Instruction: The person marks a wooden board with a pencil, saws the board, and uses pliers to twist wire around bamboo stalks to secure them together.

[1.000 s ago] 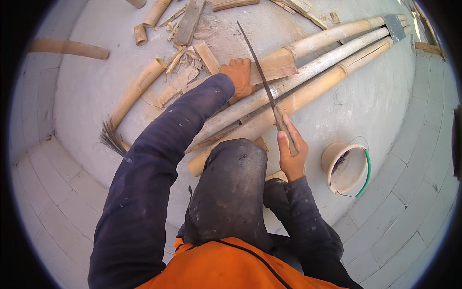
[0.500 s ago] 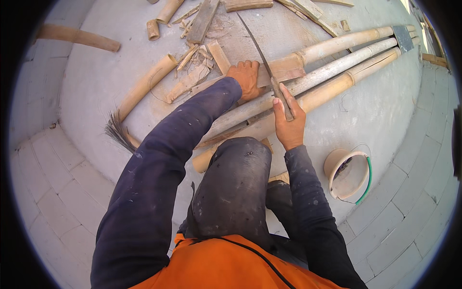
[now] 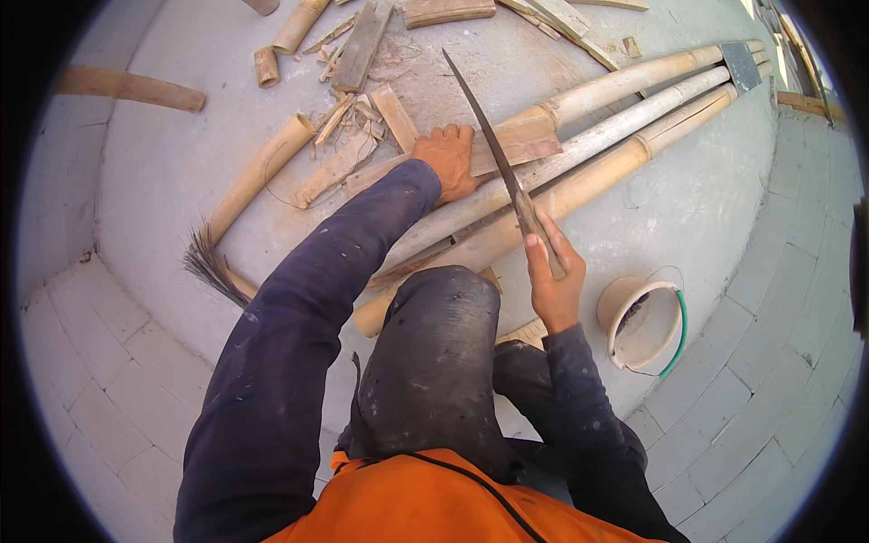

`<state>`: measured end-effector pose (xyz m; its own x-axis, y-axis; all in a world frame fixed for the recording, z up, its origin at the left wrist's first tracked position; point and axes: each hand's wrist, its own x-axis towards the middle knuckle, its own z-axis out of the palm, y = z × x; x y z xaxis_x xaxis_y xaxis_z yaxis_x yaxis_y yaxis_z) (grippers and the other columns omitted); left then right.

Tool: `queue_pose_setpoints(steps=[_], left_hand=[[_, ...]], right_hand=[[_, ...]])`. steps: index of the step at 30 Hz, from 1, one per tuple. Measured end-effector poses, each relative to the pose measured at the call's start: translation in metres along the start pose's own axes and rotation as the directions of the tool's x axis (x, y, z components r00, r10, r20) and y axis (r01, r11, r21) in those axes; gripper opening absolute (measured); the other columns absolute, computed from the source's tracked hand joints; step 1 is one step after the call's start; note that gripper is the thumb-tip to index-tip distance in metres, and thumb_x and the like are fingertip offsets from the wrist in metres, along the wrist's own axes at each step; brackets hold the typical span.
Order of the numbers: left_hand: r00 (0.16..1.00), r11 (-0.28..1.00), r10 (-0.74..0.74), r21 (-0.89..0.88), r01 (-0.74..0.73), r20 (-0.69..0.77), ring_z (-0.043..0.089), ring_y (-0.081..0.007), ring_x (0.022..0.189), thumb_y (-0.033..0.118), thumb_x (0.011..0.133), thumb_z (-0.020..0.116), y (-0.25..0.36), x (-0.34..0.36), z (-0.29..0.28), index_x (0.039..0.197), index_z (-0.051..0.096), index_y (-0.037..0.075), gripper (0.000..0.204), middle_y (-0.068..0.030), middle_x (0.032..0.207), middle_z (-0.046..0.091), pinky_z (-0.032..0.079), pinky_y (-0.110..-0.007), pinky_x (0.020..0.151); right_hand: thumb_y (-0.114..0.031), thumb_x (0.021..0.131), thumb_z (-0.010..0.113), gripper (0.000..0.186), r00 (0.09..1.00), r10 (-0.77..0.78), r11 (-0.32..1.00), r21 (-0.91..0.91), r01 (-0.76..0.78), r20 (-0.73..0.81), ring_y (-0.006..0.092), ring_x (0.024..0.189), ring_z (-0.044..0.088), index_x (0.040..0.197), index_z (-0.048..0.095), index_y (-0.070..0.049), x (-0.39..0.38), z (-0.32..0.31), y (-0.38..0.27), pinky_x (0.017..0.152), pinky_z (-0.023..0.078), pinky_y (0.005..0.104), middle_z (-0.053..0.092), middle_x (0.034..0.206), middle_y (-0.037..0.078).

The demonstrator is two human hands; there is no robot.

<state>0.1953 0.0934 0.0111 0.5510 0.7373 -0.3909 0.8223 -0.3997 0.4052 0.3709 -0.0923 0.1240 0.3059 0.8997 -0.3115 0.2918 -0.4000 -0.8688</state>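
Observation:
My right hand (image 3: 556, 276) is closed around the wooden handle of a long, tapering handsaw (image 3: 490, 136). Its dark blade points away and to the left, crossing a short wooden board (image 3: 529, 143). The board lies over several bamboo poles (image 3: 670, 136) that run from beside my knee to the far right. My left hand (image 3: 447, 163) is clamped on the board just left of the blade, fingers curled over its far edge. How the thumb sits is hidden.
Wood scraps and splinters (image 3: 339, 163) lie left of my left hand, beside a bamboo length (image 3: 262, 176) and a dark-bristled brush (image 3: 213, 264). A bucket (image 3: 618, 305) with a green-sleeved handle stands right of my right hand. Block walls (image 3: 751, 362) border the floor.
My right hand has drawn the handsaw back toward me and slightly right. My left hand stays on the board. The whole view has shifted a little.

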Motion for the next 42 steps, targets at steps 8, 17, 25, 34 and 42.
queue_pose_setpoints(steps=[8,17,25,34,42], left_hand=[[0.999,0.999,0.04,0.001,-0.04,0.034,0.065,-0.0436,0.128,0.047,0.093,0.079,0.028,0.019,-0.008,0.139,0.051,-0.004,0.074,-0.0277,0.136,0.063,0.054,-0.056,0.106],[0.997,0.996,-0.059,0.066,0.055,0.057,0.065,-0.044,0.129,0.048,0.092,0.08,-0.017,-0.015,-0.006,0.139,0.051,-0.003,0.075,-0.0276,0.137,0.063,0.056,-0.056,0.104],[0.995,0.997,-0.069,0.042,0.066,0.072,0.065,-0.0436,0.13,0.048,0.092,0.08,-0.011,-0.011,-0.001,0.14,0.051,-0.003,0.076,-0.0281,0.138,0.063,0.057,-0.055,0.104],[0.996,1.0,0.0,0.027,-0.003,0.089,0.064,-0.0448,0.13,0.046,0.092,0.077,0.017,0.005,0.002,0.141,0.05,-0.003,0.074,-0.0287,0.138,0.062,0.056,-0.055,0.106],[0.994,0.999,-0.008,0.032,0.004,0.109,0.063,-0.0463,0.132,0.043,0.091,0.079,0.008,0.003,-0.013,0.141,0.049,-0.004,0.075,-0.0301,0.139,0.062,0.055,-0.056,0.108]], right_hand=[[-0.018,0.11,0.07,0.047,0.996,-0.072,0.996,-0.047,0.069,-0.046,0.0266,0.136,0.068,0.151,0.066,0.004,0.031,0.005,0.002,0.118,0.048,0.038,0.073,0.145,0.024],[-0.016,0.109,0.07,0.049,0.996,-0.072,0.997,-0.024,0.074,0.049,0.0308,0.139,0.067,0.152,0.064,0.008,-0.079,-0.02,0.01,0.121,0.046,0.0408,0.072,0.145,0.028],[-0.02,0.109,0.07,0.05,0.999,-0.034,0.999,-0.032,0.034,-0.024,0.0292,0.139,0.067,0.151,0.065,0.007,-0.066,-0.005,0.014,0.121,0.046,0.0395,0.074,0.144,0.025],[-0.02,0.109,0.073,0.047,0.999,-0.024,1.0,0.011,0.024,-0.023,0.0261,0.131,0.07,0.15,0.068,0.003,0.021,0.011,0.003,0.115,0.049,0.0359,0.077,0.14,0.022],[-0.018,0.109,0.071,0.049,0.993,-0.118,0.992,-0.038,0.117,-0.024,0.0272,0.129,0.072,0.151,0.065,0.006,-0.018,-0.001,0.015,0.115,0.05,0.0384,0.075,0.142,0.024]])
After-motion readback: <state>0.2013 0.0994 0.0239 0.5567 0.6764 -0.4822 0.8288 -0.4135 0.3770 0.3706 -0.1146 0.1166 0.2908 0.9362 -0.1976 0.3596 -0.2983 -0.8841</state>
